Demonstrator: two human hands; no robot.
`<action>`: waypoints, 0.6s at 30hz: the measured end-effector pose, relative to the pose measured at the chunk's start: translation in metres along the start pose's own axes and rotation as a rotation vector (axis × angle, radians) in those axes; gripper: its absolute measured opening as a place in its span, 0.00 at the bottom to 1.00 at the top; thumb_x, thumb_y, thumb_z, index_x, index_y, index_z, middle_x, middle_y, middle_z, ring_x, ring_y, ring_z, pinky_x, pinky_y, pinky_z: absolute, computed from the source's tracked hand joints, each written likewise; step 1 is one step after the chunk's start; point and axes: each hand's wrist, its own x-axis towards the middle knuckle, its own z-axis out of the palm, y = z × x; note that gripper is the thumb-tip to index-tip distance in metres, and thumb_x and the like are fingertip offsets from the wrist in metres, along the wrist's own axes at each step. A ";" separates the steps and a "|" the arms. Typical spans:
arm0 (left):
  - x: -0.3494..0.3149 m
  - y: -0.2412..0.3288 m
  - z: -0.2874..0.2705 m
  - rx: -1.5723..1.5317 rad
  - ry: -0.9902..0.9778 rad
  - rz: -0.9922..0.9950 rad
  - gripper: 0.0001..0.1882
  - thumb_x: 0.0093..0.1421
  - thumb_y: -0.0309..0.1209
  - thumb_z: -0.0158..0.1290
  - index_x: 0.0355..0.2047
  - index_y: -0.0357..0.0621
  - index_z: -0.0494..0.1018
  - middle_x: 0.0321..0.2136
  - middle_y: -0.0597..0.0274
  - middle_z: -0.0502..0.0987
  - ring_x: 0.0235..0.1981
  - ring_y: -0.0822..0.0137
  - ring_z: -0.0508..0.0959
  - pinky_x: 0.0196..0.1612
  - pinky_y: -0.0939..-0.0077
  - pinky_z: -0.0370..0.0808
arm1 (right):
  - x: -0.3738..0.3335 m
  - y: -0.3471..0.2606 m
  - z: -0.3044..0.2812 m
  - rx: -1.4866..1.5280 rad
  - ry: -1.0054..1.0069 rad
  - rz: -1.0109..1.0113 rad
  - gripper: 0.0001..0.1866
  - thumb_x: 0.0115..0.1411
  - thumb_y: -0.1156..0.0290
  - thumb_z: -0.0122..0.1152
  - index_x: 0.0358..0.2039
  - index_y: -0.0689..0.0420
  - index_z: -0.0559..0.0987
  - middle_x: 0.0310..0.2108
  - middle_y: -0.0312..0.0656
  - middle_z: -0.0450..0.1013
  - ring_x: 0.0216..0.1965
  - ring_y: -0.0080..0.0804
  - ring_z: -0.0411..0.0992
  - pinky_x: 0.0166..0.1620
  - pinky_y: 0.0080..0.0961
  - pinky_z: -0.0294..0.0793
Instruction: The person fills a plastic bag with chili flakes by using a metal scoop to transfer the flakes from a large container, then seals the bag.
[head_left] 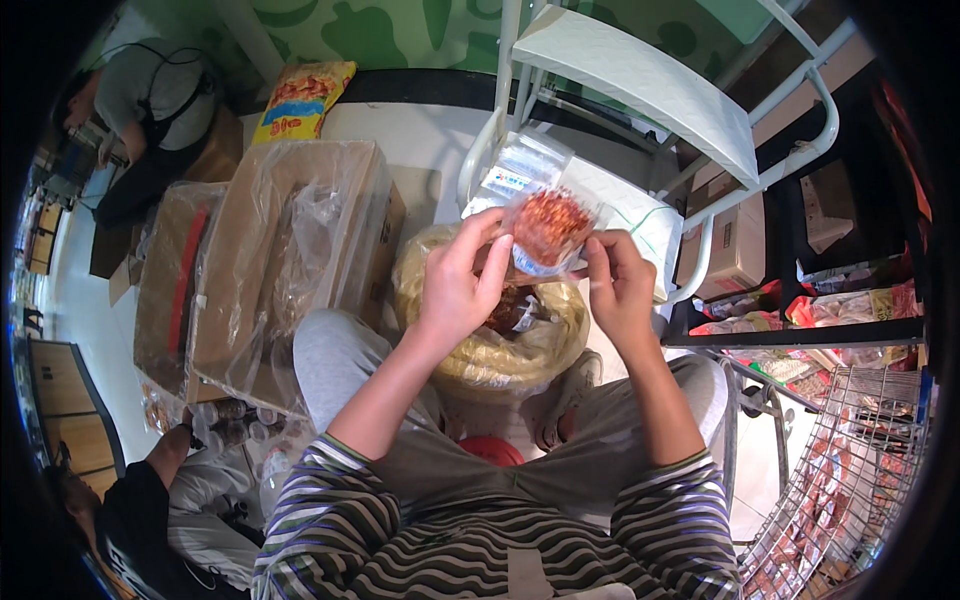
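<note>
Behind the left hand (pixel 455 285), the clear packet (pixel 548 232) hides partly.

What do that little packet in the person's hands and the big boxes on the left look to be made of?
The small packet, held by the left hand and right hand, looks like clear glossy plastic film: the red contents show through. The large boxes look like matte brown cardboard under loose, shiny transparent plastic sheeting.

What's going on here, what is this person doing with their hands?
A seated person holds a small clear packet of red snack pieces up in both hands: the left hand grips its left side and the right hand pinches its right edge. Below the hands sits a big yellowish bag, open, with more packets inside. Plastic-lined cardboard boxes stand to the left, a white chair ahead.
</note>
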 end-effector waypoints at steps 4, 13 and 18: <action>0.000 -0.002 -0.008 0.134 -0.039 0.025 0.04 0.66 0.22 0.53 0.39 0.34 0.76 0.22 0.63 0.75 0.24 0.80 0.75 0.28 0.82 0.70 | -0.002 -0.009 -0.001 -0.072 -0.019 -0.039 0.05 0.64 0.77 0.59 0.37 0.65 0.80 0.25 0.47 0.79 0.23 0.31 0.80 0.27 0.23 0.75; 0.002 -0.022 -0.001 -0.064 -0.055 -0.188 0.07 0.66 0.24 0.56 0.40 0.30 0.80 0.26 0.68 0.80 0.26 0.82 0.75 0.29 0.85 0.72 | 0.004 -0.011 0.001 -0.093 0.064 -0.042 0.06 0.60 0.79 0.63 0.37 0.66 0.83 0.30 0.51 0.80 0.27 0.37 0.81 0.31 0.26 0.77; 0.002 -0.016 -0.005 0.008 -0.060 -0.126 0.07 0.66 0.23 0.56 0.39 0.32 0.80 0.26 0.66 0.80 0.26 0.82 0.75 0.31 0.84 0.75 | 0.004 -0.003 -0.002 -0.090 0.086 0.014 0.06 0.60 0.80 0.62 0.37 0.67 0.82 0.28 0.51 0.80 0.27 0.38 0.81 0.31 0.26 0.78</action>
